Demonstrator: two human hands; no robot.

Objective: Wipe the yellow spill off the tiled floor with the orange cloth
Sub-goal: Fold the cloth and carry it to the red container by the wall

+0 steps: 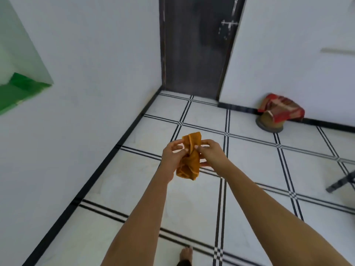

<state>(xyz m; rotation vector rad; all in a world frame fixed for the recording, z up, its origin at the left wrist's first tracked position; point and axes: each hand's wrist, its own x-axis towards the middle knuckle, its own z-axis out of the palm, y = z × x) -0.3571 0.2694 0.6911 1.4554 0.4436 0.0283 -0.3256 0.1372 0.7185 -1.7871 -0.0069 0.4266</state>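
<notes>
The orange cloth is bunched up in the air in front of me, well above the white tiled floor. My left hand grips its left side with thumb and fingers. My right hand pinches its right side near the top. Both arms stretch forward from the bottom of the view. No yellow spill shows on the tiles in view.
A dark door stands in the far corner. A round pot covered by a red cloth sits against the right wall. A dark metal leg enters at the right edge. A white wall with black skirting runs along the left. My bare foot is below.
</notes>
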